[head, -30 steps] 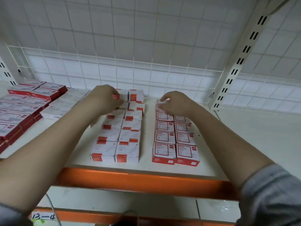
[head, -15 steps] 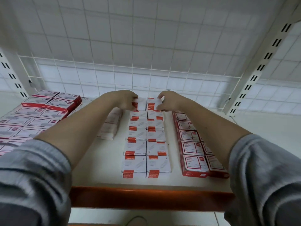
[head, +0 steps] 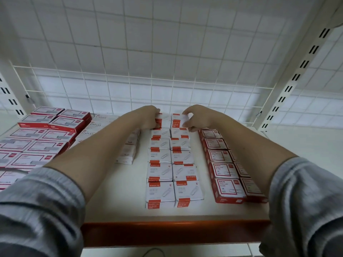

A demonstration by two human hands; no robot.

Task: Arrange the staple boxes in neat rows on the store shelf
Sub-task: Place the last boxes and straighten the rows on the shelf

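Two columns of white boxes with red bands (head: 172, 175) run from the shelf's front edge to the back in the middle of the white shelf (head: 115, 197). My left hand (head: 148, 117) grips the rearmost stacked box of the left column (head: 163, 120). My right hand (head: 196, 115) pinches the rearmost stacked box of the right column (head: 179, 120) between thumb and fingers. Both arms reach far back over the shelf, and my left forearm hides part of another white column (head: 130, 149).
Red boxes with white labels (head: 222, 173) form two columns to the right. More red boxes (head: 42, 138) and white boxes marked STAPLES (head: 96, 125) fill the left. A wire grid (head: 167, 89) backs the shelf, an orange rail (head: 167, 232) fronts it, and a slotted post (head: 289, 86) stands at right.
My right hand moved left from the red column to the back of the white columns, and my left hand shifted onto the same back row. The view has come closer and tilted up.
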